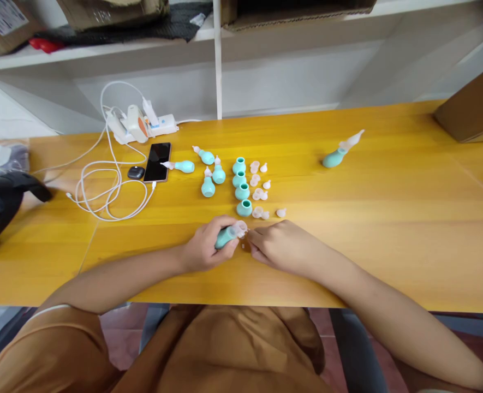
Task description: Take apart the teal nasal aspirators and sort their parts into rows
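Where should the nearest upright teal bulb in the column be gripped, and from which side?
Probably the round belly of the nearest teal bulb, from above and the front. It stands mouth up, with another bulb close behind and clear tips close on its right, leaving the near and left sides free.

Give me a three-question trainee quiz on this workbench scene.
1. Count: how many open-topped teal bulbs stand in the column to the right of the phone?
2. Multiple choice: what does the left hand grip? A) the phone B) a teal bulb C) nothing
3. True or false: the right hand lies on the phone.

Key
1. Four.
2. B.
3. False: its fingers are at the clear tip of the held bulb.
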{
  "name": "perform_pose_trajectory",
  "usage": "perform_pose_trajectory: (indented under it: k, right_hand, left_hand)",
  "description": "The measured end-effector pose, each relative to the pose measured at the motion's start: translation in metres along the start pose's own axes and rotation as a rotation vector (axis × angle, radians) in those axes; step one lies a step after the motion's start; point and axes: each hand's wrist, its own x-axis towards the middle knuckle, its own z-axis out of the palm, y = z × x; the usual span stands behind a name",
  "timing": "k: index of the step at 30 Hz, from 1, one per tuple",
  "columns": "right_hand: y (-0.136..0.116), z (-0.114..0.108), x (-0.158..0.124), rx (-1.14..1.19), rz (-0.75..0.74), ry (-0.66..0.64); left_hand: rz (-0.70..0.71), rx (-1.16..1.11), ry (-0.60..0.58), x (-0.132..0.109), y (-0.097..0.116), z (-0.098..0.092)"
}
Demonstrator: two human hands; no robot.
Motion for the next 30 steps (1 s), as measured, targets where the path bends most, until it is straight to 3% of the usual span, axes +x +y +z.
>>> perform_pose_trajectory:
  k: [3,6,12,14,20,23,27,28,30]
  right_hand:
    - [0.004,0.004,0.001,-0.057,0.018,-0.044]
    - [0.013,-0.001,0.001,-0.021,0.002,0.007]
    - [0.036,-0.024,-0.008,0.209,0.111,0.425]
    - [0.038,-0.026,-0.009,0.3,0.108,0.509]
    - [0.013,-0.007,0.003,0.507,-0.005,0.363]
    - [-0.002,0.006,0.013,0.728,-0.015,0.297]
    - [0.001,0.007,0.018,1.345,-0.094,0.218]
    - [0.008,0.001,0.015,1.487,-0.093,0.277]
    - [0.027,-0.017,0.002,1.587,-0.051,0.518]
  left_hand:
    - [-0.049,-0.025,-0.069,0.003,0.002,0.0]
    - [-0.113,-0.015,-0.067,0.005,0.002,-0.001]
    - [-0.135,-0.007,-0.035,0.009,0.004,-0.004]
    - [-0.117,-0.03,-0.062,0.008,0.001,-0.002]
    - [0.11,0.0,-0.135,0.001,-0.013,0.007]
    - [0.187,-0.123,-0.185,0.002,-0.012,0.009]
    - [0.259,-0.339,-0.18,0.008,-0.003,0.008]
    - [0.283,-0.359,-0.209,0.009,-0.002,0.008]
    - [0.301,-0.353,-0.265,0.01,-0.002,0.007]
